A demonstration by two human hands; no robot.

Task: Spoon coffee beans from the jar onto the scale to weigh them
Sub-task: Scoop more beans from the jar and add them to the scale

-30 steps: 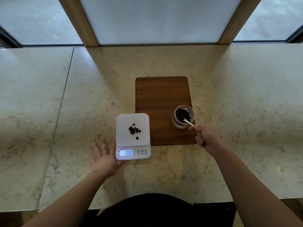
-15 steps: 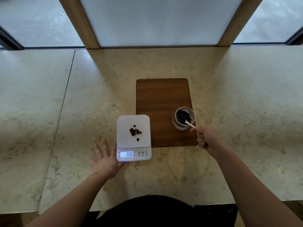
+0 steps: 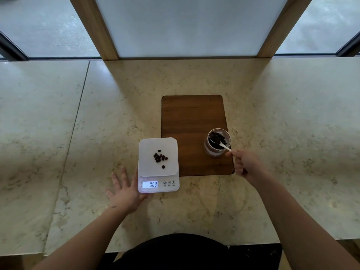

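Marble desk (image 3: 97, 133): the right hand (image 3: 246, 165) still pinches a white spoon (image 3: 224, 146) in the glass jar (image 3: 217, 142). The left hand (image 3: 124, 191) stays spread beside the scale (image 3: 158, 164); beans (image 3: 160, 157) unchanged.

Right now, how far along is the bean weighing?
Done: a small pile of coffee beans already lies on the scale, whose display is lit. In hand: the right hand holds a white spoon dipped into the jar for another scoop; the left hand rests flat beside the scale. Left: carry that scoop over, and any more.
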